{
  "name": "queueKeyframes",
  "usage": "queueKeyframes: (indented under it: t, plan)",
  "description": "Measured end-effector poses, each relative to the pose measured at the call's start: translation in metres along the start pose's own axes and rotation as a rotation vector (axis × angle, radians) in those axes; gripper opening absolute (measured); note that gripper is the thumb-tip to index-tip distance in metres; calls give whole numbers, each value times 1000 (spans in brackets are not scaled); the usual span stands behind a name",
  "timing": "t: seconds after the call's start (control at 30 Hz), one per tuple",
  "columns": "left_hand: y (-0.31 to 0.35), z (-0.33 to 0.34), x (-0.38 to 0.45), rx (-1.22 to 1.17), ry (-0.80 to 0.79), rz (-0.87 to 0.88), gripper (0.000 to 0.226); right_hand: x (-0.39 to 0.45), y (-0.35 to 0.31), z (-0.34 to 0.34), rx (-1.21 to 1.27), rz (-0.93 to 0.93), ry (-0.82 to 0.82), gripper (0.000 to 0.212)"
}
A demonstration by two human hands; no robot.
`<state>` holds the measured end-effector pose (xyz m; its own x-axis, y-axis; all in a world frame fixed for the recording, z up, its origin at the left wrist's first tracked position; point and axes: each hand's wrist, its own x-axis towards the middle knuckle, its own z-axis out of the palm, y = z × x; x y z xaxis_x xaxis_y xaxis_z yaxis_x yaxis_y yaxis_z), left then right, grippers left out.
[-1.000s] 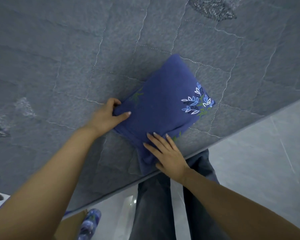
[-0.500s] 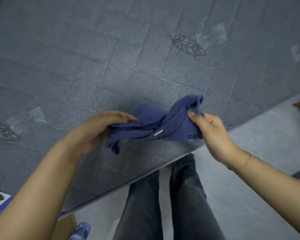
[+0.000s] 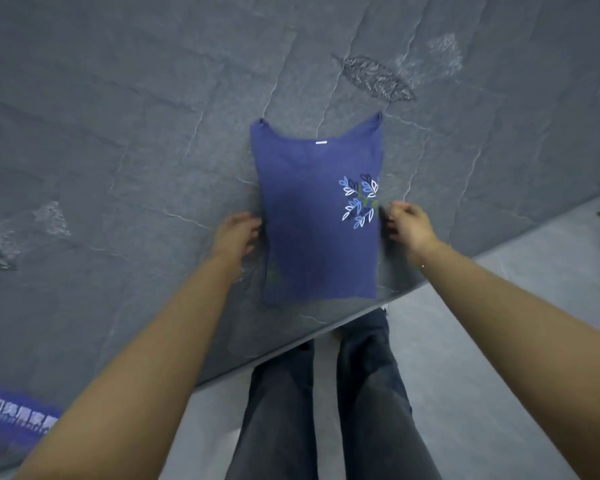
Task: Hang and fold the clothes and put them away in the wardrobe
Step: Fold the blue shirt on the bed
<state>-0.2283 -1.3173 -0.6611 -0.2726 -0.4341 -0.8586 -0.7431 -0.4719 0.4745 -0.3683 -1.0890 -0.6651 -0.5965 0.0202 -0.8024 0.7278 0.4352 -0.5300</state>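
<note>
Now the blue top (image 3: 317,220) lies flat on the grey mattress (image 3: 118,150), neckline away from me; my left hand (image 3: 236,233) and right hand (image 3: 407,225) pinch its side edges with curled fingers.

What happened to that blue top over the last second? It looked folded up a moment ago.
The blue top was a folded bundle under both hands, was then lifted and bunched between them, and now lies spread lengthwise on the grey mattress, neckline away from the person. The left hand and right hand moved out to its side edges, fingers curled there. The mattress and the person's standing place look unchanged.
</note>
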Motion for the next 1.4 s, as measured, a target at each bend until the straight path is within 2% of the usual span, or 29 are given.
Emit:
queueKeyframes:
  t: [0.03, 0.13, 0.23, 0.33, 0.43, 0.57, 0.7, 0.8, 0.9, 1.03, 1.13, 1.2, 1.27, 1.33, 1.4]
  plan:
    - [-24, 0, -4, 30, 0, 8, 22, -4, 21, -3, 2, -8, 19, 4]
    - [-85, 0, -21, 103, -12, 24, 23, -28, 74, -11, -35, -26, -15, 7]
    - [-119, -1, -34, 183, 67, 58, 32, -53, 107, -12, -84, -3, -86, 10]
    - [-130, -3, -42, 58, 139, 128, 36, -64, 118, -10, -23, -20, -92, 19]
    - [-132, -1, -38, 50, 100, 177, 12, -63, 115, -12, 15, -31, -103, 14]
    - [-147, -13, -43, -191, 90, 69, 8, -67, 119, -27, -27, -18, -150, 13]
    - [-167, -20, -59, -226, 79, 5, 7, -74, 131, -33, -143, -20, -209, 13]
    - [-155, -16, -49, -201, 77, 8, 6, -71, 131, -29, -169, -43, -180, 14]
    - [-133, -17, -31, -192, 56, 28, 18, -58, 119, -21, -164, -68, -136, 7]
    - [-89, -9, -3, -229, -2, 69, 23, -22, 80, -2, 37, -90, -82, 15]
    - [-44, 7, 24, -334, -153, 71, 23, 14, 34, 11, 218, -126, -30, 20]
    - [-15, 17, 42, -399, -276, 65, 39, 37, 6, 17, 300, -105, -129, 22]
    - [8, 25, 57, -385, -391, 59, 44, 54, -13, 21, 355, -83, -312, 28]
    - [25, 33, 68, -306, -440, 15, 44, 67, -25, 26, 386, -36, -471, 35]
    - [34, 41, 74, -247, -418, -14, 47, 74, -32, 30, 357, 15, -522, 38]
